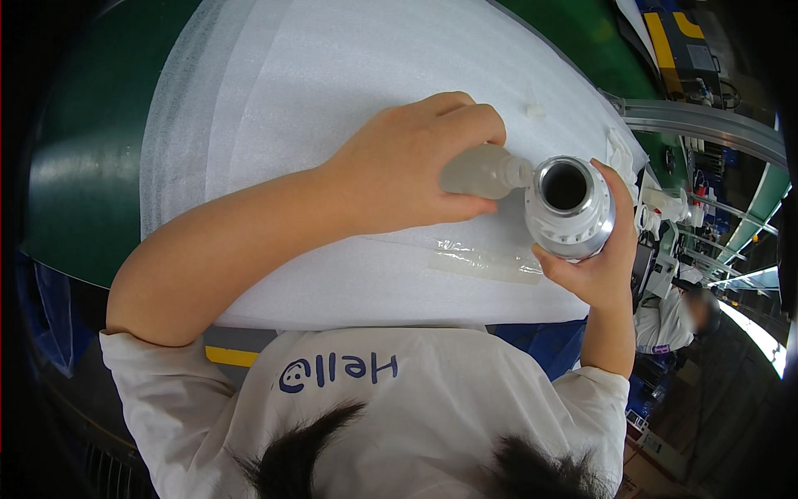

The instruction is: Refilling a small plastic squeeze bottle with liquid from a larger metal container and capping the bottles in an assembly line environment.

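My left hand (416,162) is closed around a translucent plastic bottle (478,172). The bottle is tipped on its side, its open neck pointing right, toward a silver and white cylindrical metal part (572,220). That part has a shiny rim around a dark round opening, which faces up. My right hand (611,249) grips it from the right side, thumb at the front and fingers behind. The bottle's mouth is close beside the rim; I cannot tell whether they touch, nor whether any liquid is coming out.
White foam sheeting (332,274) covers most of the green table (91,166). A strip of clear tape (486,262) lies on it near me, and a small whitish cap-like piece (534,110) farther off. A metal rail (706,125) curves past at the right. Another person (665,320) is beyond.
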